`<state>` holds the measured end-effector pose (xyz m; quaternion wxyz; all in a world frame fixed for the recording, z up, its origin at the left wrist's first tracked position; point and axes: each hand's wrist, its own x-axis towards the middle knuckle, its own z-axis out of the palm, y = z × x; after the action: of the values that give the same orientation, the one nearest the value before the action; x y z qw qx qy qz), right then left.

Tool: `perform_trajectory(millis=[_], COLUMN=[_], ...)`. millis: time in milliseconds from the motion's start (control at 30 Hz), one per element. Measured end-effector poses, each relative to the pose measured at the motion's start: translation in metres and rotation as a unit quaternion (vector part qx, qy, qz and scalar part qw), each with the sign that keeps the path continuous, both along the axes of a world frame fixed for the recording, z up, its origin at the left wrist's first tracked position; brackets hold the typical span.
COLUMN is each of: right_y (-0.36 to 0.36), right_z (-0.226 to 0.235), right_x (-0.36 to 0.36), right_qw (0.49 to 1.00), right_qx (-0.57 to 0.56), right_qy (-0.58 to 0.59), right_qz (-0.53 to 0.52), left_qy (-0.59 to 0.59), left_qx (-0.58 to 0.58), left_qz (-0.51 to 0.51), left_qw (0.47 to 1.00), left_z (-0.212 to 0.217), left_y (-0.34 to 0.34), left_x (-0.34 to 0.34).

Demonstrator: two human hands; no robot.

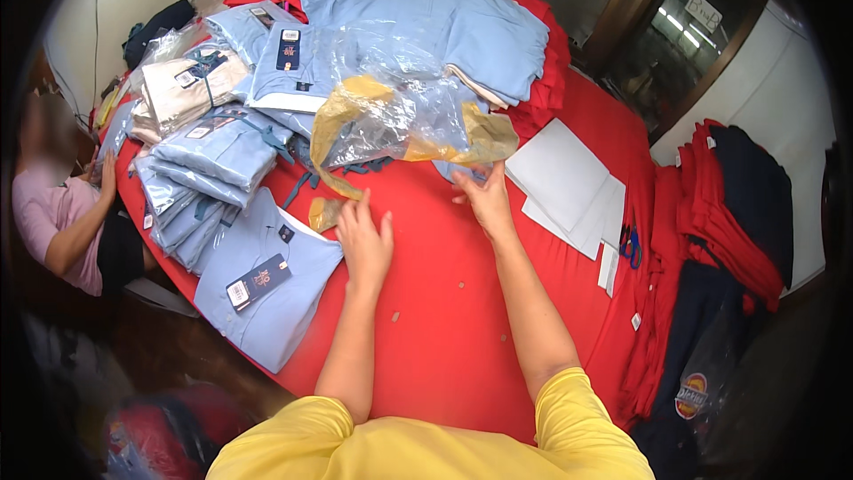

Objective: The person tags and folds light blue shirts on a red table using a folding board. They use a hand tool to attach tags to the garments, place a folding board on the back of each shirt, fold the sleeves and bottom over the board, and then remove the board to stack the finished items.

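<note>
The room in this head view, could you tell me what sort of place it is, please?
Probably a garment packing or sorting room. A red-covered table carries stacks of folded light blue shirts with hang tags, the person's right hand holds a clear plastic bag, and red and navy garments are piled alongside.

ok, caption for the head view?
Both hands reach for a clear bag beside folded blue shirts on a red table.

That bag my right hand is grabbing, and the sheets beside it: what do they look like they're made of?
The bag looks like thin clear plastic film: glossy, crinkled, see-through, with tan paper-like parts. The white sheets look like matte paper or thin card, flat and stiff-edged; which one is unclear.
</note>
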<state>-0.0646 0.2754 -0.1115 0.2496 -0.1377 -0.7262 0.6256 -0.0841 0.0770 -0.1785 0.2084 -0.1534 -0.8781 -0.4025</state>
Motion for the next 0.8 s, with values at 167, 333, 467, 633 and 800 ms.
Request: perform_trajectory(millis=[167,333,467,633,800], right_y=[-0.01,-0.114,-0.145,-0.137,-0.117], right_z=[0.039,0.035,-0.027,-0.046,-0.028], right_x=[-0.088,-0.153,-0.163,-0.17,-0.16], right_qw=[0.904,0.889,0.866,0.855,0.808], right_qx=[0.377,0.415,0.459,0.492,0.542], right_qy=[0.2,0.021,-0.065,-0.066,0.006], right_qz=[-0.001,0.194,0.186,0.15,0.231], left_qy=[-0.018,-0.098,-0.128,-0.193,-0.214], left_qx=[0.062,0.169,0.2,0.339,0.459], left_qz=[-0.071,-0.06,-0.079,-0.099,-0.096], left_qw=[0.995,0.979,0.968,0.916,0.857], left_z=[-0.008,-0.013,-0.007,-0.008,-0.014], left_y=[0.02,0.006,0.003,0.002,0.004], left_x=[0.001,-0.012,-0.016,-0.021,-0.024])
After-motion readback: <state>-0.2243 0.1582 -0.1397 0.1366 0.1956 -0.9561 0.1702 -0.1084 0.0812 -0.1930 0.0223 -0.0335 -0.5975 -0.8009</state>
